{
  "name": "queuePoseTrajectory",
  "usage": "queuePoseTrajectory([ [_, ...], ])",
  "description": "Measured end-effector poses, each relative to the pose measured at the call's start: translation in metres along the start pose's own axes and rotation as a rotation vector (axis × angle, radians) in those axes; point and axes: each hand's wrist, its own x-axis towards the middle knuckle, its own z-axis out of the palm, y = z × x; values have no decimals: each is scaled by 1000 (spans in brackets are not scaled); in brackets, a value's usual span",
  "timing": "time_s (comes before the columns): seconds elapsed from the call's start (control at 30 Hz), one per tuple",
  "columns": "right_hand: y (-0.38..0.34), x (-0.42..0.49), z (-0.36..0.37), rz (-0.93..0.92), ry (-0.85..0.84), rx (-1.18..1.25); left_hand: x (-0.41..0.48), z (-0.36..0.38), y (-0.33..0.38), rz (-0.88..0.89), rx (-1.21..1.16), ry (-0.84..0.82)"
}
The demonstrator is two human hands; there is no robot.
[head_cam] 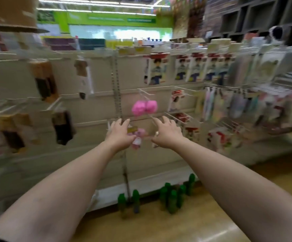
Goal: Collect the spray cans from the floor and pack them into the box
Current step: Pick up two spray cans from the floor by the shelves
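Currently, in the head view, my left hand (120, 135) and right hand (166, 135) are both released, fingers extended toward the shelf rack (98, 105) and grasping nothing. The green spray cans (172, 196) stand upright on the floor (159, 227) at the rack's foot, well below them; no box is visible. I judge the cans rigid, smooth and easily toppled, so grasp each round its mid-body, below the cap.

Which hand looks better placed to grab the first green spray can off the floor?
Right, probably: most green spray cans cluster on the floor beneath the right hand, fewer beneath the left hand. Both hands are open and empty.
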Motion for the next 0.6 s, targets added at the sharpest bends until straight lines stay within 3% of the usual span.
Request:
queuePoseTrajectory([
  [0.3, 208, -15, -16, 191, -64, -4, 40, 126, 169, 136, -34, -120],
  [0.6, 333, 11, 10, 341, -126, 66, 85, 216, 257, 167, -64, -293],
])
